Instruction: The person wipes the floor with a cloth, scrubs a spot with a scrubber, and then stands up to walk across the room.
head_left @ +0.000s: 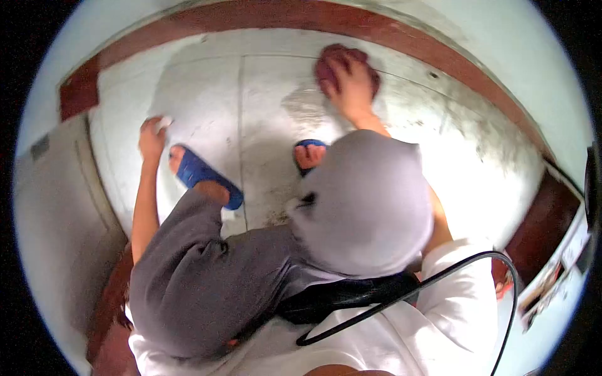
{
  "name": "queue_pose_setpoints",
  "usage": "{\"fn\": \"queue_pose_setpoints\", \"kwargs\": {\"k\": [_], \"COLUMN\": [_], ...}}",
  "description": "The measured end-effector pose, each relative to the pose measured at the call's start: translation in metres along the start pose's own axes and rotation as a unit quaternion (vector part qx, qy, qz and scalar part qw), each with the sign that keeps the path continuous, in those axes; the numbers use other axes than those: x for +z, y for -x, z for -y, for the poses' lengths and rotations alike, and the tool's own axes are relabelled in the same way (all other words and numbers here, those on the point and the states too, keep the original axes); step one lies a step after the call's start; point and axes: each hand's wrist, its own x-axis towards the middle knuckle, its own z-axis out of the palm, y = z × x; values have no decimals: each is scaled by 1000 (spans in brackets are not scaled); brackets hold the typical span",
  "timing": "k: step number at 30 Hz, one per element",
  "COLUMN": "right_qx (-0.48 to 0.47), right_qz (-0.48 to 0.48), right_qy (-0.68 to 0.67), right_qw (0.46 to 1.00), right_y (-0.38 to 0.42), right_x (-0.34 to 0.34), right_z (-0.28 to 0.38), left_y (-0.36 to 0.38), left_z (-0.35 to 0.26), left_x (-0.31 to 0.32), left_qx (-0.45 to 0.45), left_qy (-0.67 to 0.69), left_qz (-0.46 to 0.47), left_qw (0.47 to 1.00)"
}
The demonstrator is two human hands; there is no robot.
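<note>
At the upper middle right, my right hand [352, 86] lies with spread fingers on a bunched dark red cloth [330, 61], pressing it against the pale tiled floor [269, 81]. Wet-looking smears and dark marks show on the floor beside the cloth. My left hand [152, 139] is at the left, low over the floor, its fingers closed round a small white object [165, 122]; what the object is cannot be made out.
My feet in blue slippers [200, 169] stand between the hands, with my knees bent in grey trousers. A dark red border [282, 20] runs along the wall. A grey panel [63, 232] stands at left. A black cable [439, 273] crosses my right side.
</note>
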Motion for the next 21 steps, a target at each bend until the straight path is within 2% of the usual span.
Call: {"fn": "queue_pose_setpoints", "kwargs": {"k": [4,7,13,15,17,19,20,21], "right_qx": [-19,-15,-9,6,-1,-15,-41,-34], "right_qz": [-12,-17,-42,17,6,41,-6,-11], "right_qy": [23,48,87,71,55,64,98,99], "right_qw": [999,999,995,997,998,997,994,994], "right_y": [8,7,2,1,0,-1,0,-1], "right_x": [11,15,26,26,24,25,24,25], "right_z": [-2,-1,-10,-13,-17,-23,-26,-26], "left_y": [-8,-4,-7,-7,-9,-10,-14,-16], "left_z": [-7,-22,-13,-20,-30,-32,-33,-26], "left_x": [-8,-15,-25,-36,-51,-58,-63,-65], "left_qx": [-2,-47,-20,-24,-30,-42,-25,-17], "left_qy": [-3,10,-19,-37,-58,-61,-72,-74], "left_qz": [26,37,36,43,49,46,50,49], "left_qw": [1000,998,999,998,997,996,996,996]}}
